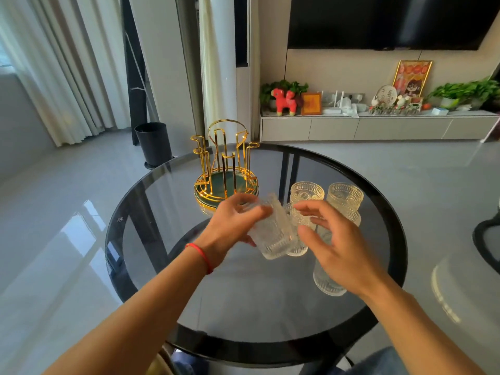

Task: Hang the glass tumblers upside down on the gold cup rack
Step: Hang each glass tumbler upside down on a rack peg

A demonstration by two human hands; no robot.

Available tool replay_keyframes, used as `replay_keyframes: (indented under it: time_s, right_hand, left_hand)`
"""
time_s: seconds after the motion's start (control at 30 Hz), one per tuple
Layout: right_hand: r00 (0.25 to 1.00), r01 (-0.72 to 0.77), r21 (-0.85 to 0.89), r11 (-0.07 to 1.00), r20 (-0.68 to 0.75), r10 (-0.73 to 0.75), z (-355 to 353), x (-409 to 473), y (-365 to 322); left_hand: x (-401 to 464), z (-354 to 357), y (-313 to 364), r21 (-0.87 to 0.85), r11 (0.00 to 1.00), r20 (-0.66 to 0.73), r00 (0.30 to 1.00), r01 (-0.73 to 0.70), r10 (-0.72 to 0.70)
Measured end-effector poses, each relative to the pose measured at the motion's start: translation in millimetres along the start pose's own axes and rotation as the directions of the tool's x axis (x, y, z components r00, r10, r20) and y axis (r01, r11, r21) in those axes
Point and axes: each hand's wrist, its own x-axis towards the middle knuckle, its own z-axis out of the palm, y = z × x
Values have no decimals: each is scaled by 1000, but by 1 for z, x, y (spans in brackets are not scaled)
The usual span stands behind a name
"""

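The gold cup rack [226,169] stands on a green round base at the far left of the round glass table [151,239]; its prongs are bare. My left hand [232,226] grips a ribbed clear tumbler [273,236], lifted and tilted, blurred by motion. My right hand [335,247] hovers beside it with fingers spread, holding nothing. Under that hand stands another tumbler [326,282], partly hidden. Two upright tumblers stand behind, one at centre [307,192] and one to its right [345,194]. A further tumbler [297,239] stands between my hands.
A black bin [154,143] stands on the floor beyond the table's left side. A low cabinet [378,128] with plants, toys and frames runs along the far wall under a dark screen. A dark chair edge [487,239] shows at the right.
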Motion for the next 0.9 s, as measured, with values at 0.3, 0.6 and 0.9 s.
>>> replay_keyframes:
  time_s: [0.3,0.6,0.9]
  right_hand:
    - [968,-164,-160,973,162,190,39,95,-21]
    - [930,-363,92,927,105,353,21,156,11]
    - [859,-335,370,867,-258,442,-15,231,32]
  left_hand:
    - [33,-18,-19,-752,635,171,982,180,-76]
    - [58,-47,-55,212,974,-310,939,-86,150]
    - [85,-57,-111,862,506,-160,956,14,246]
